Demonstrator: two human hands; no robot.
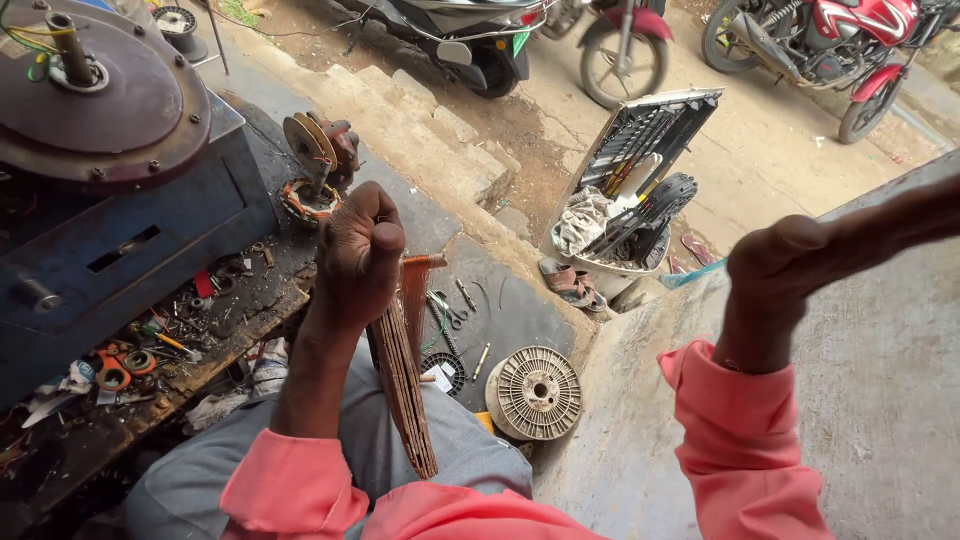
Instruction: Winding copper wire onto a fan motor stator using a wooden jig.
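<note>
There is one view only, from a camera on the person's head. It looks steeply down and forward, very near the two raised arms and the lap. The counter (pixel 130 400) fills the left side, a spool (pixel 538 392) lies below the middle, and the street with motorbikes (pixel 840 40) is at the top.

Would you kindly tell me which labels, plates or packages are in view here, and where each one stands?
Number plate: small green rectangle at the scooter's rear, top centre.
Crate: pale open plastic box on the ground right of the steps, holding rags.
No screens or signs show.
</note>
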